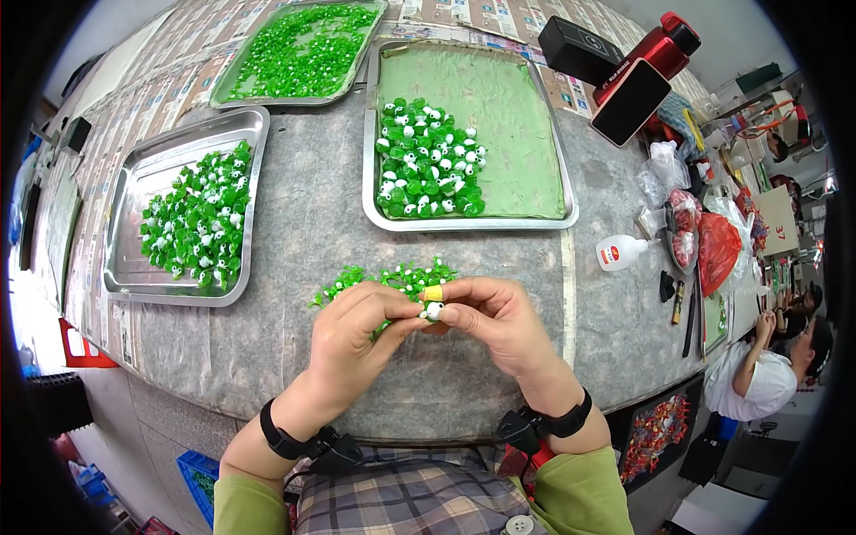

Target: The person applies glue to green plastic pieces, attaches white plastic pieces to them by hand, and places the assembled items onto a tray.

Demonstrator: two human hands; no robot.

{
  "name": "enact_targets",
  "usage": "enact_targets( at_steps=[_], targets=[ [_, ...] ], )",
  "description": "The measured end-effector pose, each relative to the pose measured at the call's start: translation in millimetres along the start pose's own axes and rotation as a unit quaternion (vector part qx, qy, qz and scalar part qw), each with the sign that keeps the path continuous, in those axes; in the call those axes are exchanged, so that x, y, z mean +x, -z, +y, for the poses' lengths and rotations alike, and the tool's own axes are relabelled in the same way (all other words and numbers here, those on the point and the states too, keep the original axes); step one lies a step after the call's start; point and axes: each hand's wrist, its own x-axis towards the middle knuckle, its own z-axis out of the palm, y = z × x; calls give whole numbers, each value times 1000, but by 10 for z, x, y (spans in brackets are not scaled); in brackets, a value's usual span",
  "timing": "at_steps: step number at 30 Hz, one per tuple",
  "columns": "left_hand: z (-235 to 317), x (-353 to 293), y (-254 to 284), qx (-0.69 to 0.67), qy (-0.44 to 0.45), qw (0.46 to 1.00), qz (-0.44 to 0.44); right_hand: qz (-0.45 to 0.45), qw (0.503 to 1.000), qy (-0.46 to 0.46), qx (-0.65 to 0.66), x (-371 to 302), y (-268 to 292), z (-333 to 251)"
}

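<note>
My left hand (357, 337) and my right hand (501, 328) meet over the table's near part. Between their fingertips they pinch one small green-and-white bead-like piece (434, 310) with a black-dotted white eyeball. Yellow tape (432, 292) wraps my right index fingertip. Just beyond the hands lies a loose pile of small green parts (406, 278), partly hidden by my fingers. A green-lined metal tray (526, 134) beyond it holds larger green-and-white eyeball pieces (430, 160). Similar pieces (198, 218) fill the middle of a bare metal tray (125, 265) at the left.
A third tray (276, 102) at the far left holds many small green parts. Rightward are a white squeeze bottle (621, 252), a phone (631, 102), a red flask (669, 43), a black box (580, 49) and plastic bags (718, 250). A person (758, 379) sits at the far right.
</note>
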Motion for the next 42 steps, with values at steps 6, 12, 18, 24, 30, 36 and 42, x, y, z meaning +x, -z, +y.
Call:
enact_targets(
  at_steps=[6,12,18,24,30,36,42],
  targets=[
    [-8,5,4,-4,19,1000,-11,16,1000,-18,14,25,6,6],
    [-150,-9,150,-355,180,909,123,143,978,140,-57,61,19,-137],
    [-429,117,582,-710,126,644,254,152,879,98,-442,3,332,-150],
    [-264,95,324,-648,191,710,200,96,789,101,-598,73,255,-46],
    [-183,29,186,-479,189,854,70,95,793,92,-595,78,273,-43],
    [-30,20,64,-202,146,966,-63,106,905,63,-408,36,239,-131],
    [32,49,-2,-90,22,990,-102,10,979,51,-199,-3,89,-69]
  ],
)
